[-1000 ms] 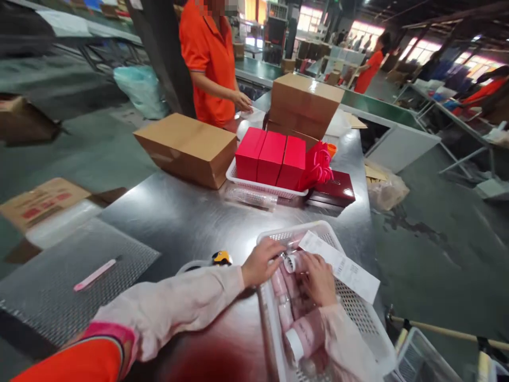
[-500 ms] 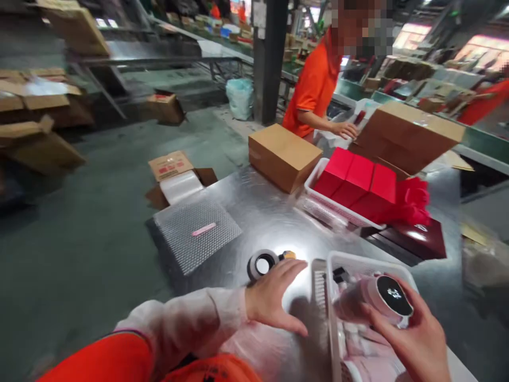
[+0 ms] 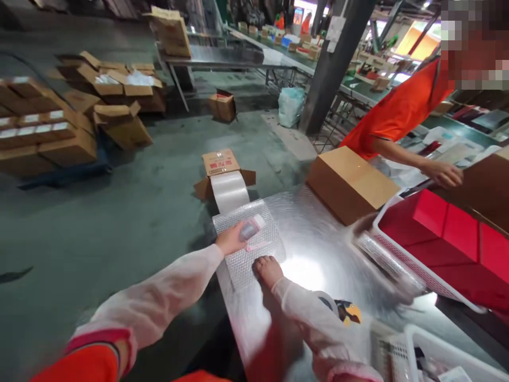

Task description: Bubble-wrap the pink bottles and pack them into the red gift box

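My left hand [image 3: 231,240] is closed around a small cylindrical bottle [image 3: 250,228] with a greyish body and a pale end. It holds the bottle tilted over a sheet of bubble wrap [image 3: 238,270] at the table's left corner. A thin pink strip [image 3: 257,246] lies on the wrap just under the bottle. My right hand [image 3: 269,270] rests at the wrap's right edge, its fingers curled down on it. The fingertips are partly hidden. A roll of tape [image 3: 326,301] and a yellow and black object [image 3: 349,312] lie beside my right forearm.
Beyond the table corner, an open carton [image 3: 221,162] holds the bubble wrap roll [image 3: 229,191]. A closed cardboard box [image 3: 352,183] and a white basket [image 3: 427,273] of red boxes stand at right. A second white basket [image 3: 457,350] sits lower right. A co-worker's hand [image 3: 443,173] reaches across.
The bottle has passed from my right hand to my left and moved from the basket to the bubble wrap. My right hand has come over to the wrap. The view has swung left.
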Tool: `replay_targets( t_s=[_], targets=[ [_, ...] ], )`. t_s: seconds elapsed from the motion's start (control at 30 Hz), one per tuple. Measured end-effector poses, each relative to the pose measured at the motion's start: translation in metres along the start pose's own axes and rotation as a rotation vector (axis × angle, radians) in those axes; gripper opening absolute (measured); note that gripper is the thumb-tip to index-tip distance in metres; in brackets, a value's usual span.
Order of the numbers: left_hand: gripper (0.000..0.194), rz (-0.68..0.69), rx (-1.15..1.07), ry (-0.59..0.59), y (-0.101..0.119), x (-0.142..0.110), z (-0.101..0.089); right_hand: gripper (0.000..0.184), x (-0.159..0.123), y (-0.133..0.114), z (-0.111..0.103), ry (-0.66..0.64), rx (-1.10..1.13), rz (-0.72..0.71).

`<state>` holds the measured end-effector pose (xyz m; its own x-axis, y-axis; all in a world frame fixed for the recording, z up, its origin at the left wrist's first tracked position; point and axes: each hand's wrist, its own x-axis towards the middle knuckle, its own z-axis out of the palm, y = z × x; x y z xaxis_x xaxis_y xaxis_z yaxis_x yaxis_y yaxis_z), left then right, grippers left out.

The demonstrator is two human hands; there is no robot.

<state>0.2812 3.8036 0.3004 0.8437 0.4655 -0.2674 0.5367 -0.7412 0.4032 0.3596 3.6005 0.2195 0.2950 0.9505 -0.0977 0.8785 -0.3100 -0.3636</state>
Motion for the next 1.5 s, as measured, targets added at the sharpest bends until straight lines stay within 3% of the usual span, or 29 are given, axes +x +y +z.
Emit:
replay_targets(
  t_s=[0.13, 0.23, 0.33, 0.57, 0.67, 0.83, 0.93, 1.0, 1.07, 1.2, 1.3, 1.4, 1.5],
  targets=[
    [0.074, 0.087, 0.113, -0.030, 0.001, 0.046, 0.015, 0.017, 0.028, 0.012, 0.009, -0.127, -0.095, -0.008],
    [0.077, 0.089, 0.129, -0.087, 0.012, 0.045, 0.033, 0.020, 0.020, 0.011, 0.018, -0.175, -0.122, 0.026],
    [0.077, 0.086, 0.141, -0.124, 0.021, 0.008, 0.053, 0.022, -0.017, -0.005, 0.033, -0.209, -0.110, 0.040],
    [0.082, 0.109, 0.178, -0.305, 0.064, -0.136, 0.111, 0.017, -0.185, -0.053, 0.076, -0.269, -0.007, 0.069],
    [0.079, 0.116, 0.173, -0.344, 0.081, -0.174, 0.127, 0.018, -0.235, -0.061, 0.091, -0.249, 0.028, 0.045],
    [0.079, 0.065, 0.153, -0.270, 0.086, -0.192, 0.133, 0.033, -0.262, -0.054, 0.097, -0.173, 0.090, -0.085],
    [0.070, 0.173, 0.161, -0.134, 0.088, -0.201, 0.138, 0.030, -0.269, -0.045, 0.096, -0.082, 0.099, -0.158],
    [0.047, 0.309, 0.138, -0.161, 0.095, -0.210, 0.149, 0.025, -0.274, -0.040, 0.097, -0.026, 0.084, -0.178],
    [0.037, 0.353, 0.121, -0.247, 0.105, -0.216, 0.164, 0.024, -0.278, -0.035, 0.100, 0.011, 0.065, -0.185],
    [0.040, 0.197, 0.158, -0.271, 0.127, -0.217, 0.189, 0.022, -0.282, -0.028, 0.102, 0.057, 0.038, -0.205],
    [0.034, 0.205, 0.154, -0.262, 0.131, -0.220, 0.187, 0.021, -0.284, -0.025, 0.095, 0.071, 0.002, -0.227],
    [0.027, 0.225, 0.079, -0.235, 0.118, -0.228, 0.162, 0.018, -0.282, -0.026, 0.076, 0.086, -0.054, -0.255],
    [0.031, 0.039, -0.046, -0.098, 0.090, -0.221, 0.127, 0.019, -0.262, -0.032, 0.042, 0.070, -0.097, -0.295]
  ],
)
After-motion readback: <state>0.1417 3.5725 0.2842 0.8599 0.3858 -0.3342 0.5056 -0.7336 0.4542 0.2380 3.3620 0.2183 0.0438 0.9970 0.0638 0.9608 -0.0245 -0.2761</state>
